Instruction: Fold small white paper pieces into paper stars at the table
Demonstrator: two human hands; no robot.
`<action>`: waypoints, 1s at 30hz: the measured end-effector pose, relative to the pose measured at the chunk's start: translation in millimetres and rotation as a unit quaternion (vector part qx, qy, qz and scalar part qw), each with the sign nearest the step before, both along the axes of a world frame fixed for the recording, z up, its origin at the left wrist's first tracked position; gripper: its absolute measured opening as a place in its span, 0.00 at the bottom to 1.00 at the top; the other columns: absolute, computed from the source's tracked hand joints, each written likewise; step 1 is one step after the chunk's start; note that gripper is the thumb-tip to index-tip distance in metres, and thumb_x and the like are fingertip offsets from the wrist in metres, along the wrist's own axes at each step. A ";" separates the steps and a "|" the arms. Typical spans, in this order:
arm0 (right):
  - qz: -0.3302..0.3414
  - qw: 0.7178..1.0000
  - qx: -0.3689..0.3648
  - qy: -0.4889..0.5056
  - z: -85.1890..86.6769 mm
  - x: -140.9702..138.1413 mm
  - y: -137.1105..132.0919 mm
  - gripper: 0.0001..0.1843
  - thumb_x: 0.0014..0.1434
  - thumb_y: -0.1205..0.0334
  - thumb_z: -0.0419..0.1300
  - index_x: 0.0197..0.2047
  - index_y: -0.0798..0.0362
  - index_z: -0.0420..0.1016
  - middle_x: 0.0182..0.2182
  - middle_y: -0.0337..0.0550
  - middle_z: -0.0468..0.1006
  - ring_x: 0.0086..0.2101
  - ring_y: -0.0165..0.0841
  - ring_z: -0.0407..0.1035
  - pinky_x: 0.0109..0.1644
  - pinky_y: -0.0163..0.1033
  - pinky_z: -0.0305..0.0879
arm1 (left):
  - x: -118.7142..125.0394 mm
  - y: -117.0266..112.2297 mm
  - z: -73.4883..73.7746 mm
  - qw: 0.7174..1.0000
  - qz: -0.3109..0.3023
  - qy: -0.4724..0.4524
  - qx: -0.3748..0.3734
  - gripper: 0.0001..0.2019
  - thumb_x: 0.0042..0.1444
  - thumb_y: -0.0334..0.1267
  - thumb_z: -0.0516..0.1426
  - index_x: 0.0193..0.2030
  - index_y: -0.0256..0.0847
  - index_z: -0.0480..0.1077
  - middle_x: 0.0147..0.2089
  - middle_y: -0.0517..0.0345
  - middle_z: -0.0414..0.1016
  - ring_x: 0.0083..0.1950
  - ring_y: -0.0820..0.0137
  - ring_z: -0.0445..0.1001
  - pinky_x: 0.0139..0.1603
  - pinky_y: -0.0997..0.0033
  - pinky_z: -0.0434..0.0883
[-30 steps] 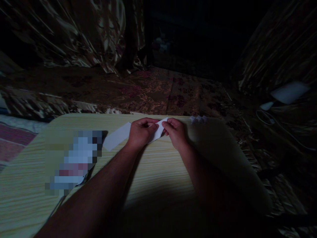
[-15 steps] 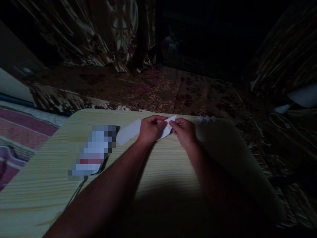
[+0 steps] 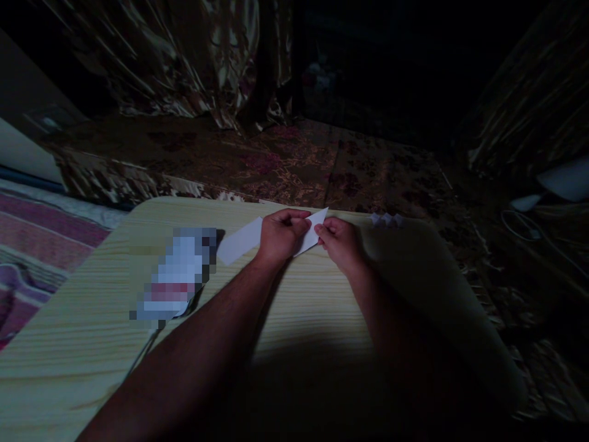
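Note:
A folded piece of white paper (image 3: 316,224) with a pointed upper corner is held just above the far part of the table. My left hand (image 3: 281,236) pinches it from the left, thumb lying on its face. From the other side my right hand (image 3: 339,239) grips its right edge between thumb and curled fingers. Another flat strip of white paper (image 3: 240,240) lies on the table, its right end behind my left hand. Past my right hand, three small folded paper pieces (image 3: 386,220) sit in a row by the far edge.
A pixelated phone-like device (image 3: 177,270) with a cable (image 3: 138,359) lies on the left of the pale wooden table (image 3: 313,319). Patterned cloth (image 3: 276,162) covers a seat beyond the far edge. A white cable (image 3: 529,227) hangs at the right.
The folded paper shows more of its face between my hands, its point a little higher. Both hands keep their grip and have barely moved. The view has shifted slightly.

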State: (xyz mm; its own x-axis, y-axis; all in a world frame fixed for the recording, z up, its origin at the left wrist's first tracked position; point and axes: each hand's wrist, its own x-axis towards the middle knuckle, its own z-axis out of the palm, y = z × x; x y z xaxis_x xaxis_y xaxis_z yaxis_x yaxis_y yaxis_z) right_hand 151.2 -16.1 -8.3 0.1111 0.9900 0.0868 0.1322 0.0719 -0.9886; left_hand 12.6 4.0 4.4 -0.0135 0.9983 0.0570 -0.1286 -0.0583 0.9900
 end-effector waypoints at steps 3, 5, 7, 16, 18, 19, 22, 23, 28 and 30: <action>0.003 1.000 0.001 0.003 1.0 0.6 0.1 0.13 0.52 0.52 0.61 0.27 0.53 0.68 0.18 0.34 0.69 0.19 0.25 0.60 0.23 0.32 0.56 | 0.7 -0.6 1.2 1.000 0.005 -0.004 -0.006 0.15 0.40 0.39 0.68 0.36 0.35 0.79 0.26 0.57 0.76 0.24 0.74 0.71 0.25 0.75 0.67; 0.006 1.000 -0.001 0.002 2.7 0.7 -0.5 0.11 0.52 0.54 0.61 0.28 0.54 0.69 0.18 0.35 0.70 0.19 0.26 0.61 0.24 0.32 0.57 | 0.7 -0.7 1.1 1.000 0.008 -0.002 -0.006 0.14 0.40 0.39 0.68 0.35 0.36 0.79 0.26 0.57 0.76 0.24 0.74 0.70 0.25 0.76 0.67; 0.011 1.000 -0.005 0.005 4.0 0.6 -1.2 0.11 0.52 0.55 0.60 0.29 0.54 0.70 0.18 0.35 0.70 0.19 0.26 0.62 0.24 0.32 0.57 | 0.4 -0.6 0.7 1.000 0.009 0.003 -0.003 0.14 0.40 0.39 0.67 0.35 0.36 0.79 0.25 0.58 0.76 0.24 0.75 0.70 0.24 0.76 0.67; 0.023 0.997 0.001 -0.069 1.2 -3.1 -4.2 0.19 0.56 0.46 0.58 0.24 0.52 0.65 0.18 0.35 0.70 0.20 0.27 0.62 0.23 0.33 0.54 | -1.8 1.7 -1.1 0.999 0.028 -0.016 -0.007 0.14 0.39 0.41 0.67 0.34 0.37 0.79 0.27 0.56 0.77 0.24 0.73 0.71 0.24 0.75 0.67; 0.028 0.996 0.005 -0.083 2.0 -4.1 -5.1 0.19 0.57 0.46 0.57 0.24 0.52 0.65 0.19 0.36 0.70 0.20 0.26 0.61 0.23 0.33 0.53 | -2.2 3.0 -2.5 0.999 0.032 -0.026 -0.010 0.15 0.39 0.40 0.67 0.35 0.37 0.79 0.27 0.55 0.78 0.24 0.72 0.72 0.26 0.74 0.68; 0.034 0.995 0.010 -0.088 2.4 -4.5 -5.4 0.19 0.57 0.46 0.57 0.24 0.52 0.65 0.19 0.35 0.70 0.20 0.26 0.60 0.23 0.33 0.52 | -2.3 3.6 -3.3 0.999 0.034 -0.030 -0.010 0.15 0.39 0.40 0.67 0.35 0.36 0.79 0.28 0.55 0.78 0.25 0.72 0.72 0.26 0.74 0.68; 0.056 0.993 0.037 -0.100 3.0 -4.7 -5.7 0.16 0.58 0.49 0.56 0.26 0.52 0.66 0.20 0.34 0.68 0.22 0.26 0.60 0.25 0.33 0.53 | -2.6 5.5 -5.6 0.998 0.045 -0.047 -0.012 0.15 0.39 0.41 0.67 0.35 0.36 0.79 0.28 0.55 0.78 0.25 0.72 0.72 0.27 0.74 0.67; 0.060 0.991 0.046 -0.107 2.9 -4.6 -5.7 0.16 0.58 0.50 0.56 0.27 0.52 0.66 0.20 0.34 0.67 0.22 0.26 0.59 0.26 0.33 0.53 | -2.6 6.2 -6.1 0.997 0.049 -0.052 -0.013 0.16 0.39 0.41 0.67 0.36 0.36 0.79 0.28 0.55 0.78 0.25 0.72 0.72 0.26 0.74 0.67; 0.049 0.983 0.065 -0.162 2.8 -3.1 -6.7 0.20 0.61 0.49 0.52 0.23 0.52 0.63 0.18 0.33 0.63 0.22 0.26 0.55 0.26 0.34 0.49 | -3.0 8.6 -6.0 0.993 0.059 -0.105 -0.015 0.16 0.38 0.40 0.68 0.36 0.36 0.77 0.29 0.56 0.78 0.26 0.72 0.73 0.29 0.73 0.69; 0.037 0.985 0.058 -0.155 4.0 -2.9 -7.9 0.21 0.60 0.47 0.53 0.22 0.52 0.62 0.17 0.33 0.62 0.21 0.26 0.55 0.25 0.34 0.48 | -3.1 8.6 -5.1 0.991 0.058 -0.123 -0.017 0.16 0.38 0.39 0.68 0.35 0.36 0.77 0.29 0.56 0.78 0.26 0.72 0.73 0.29 0.73 0.69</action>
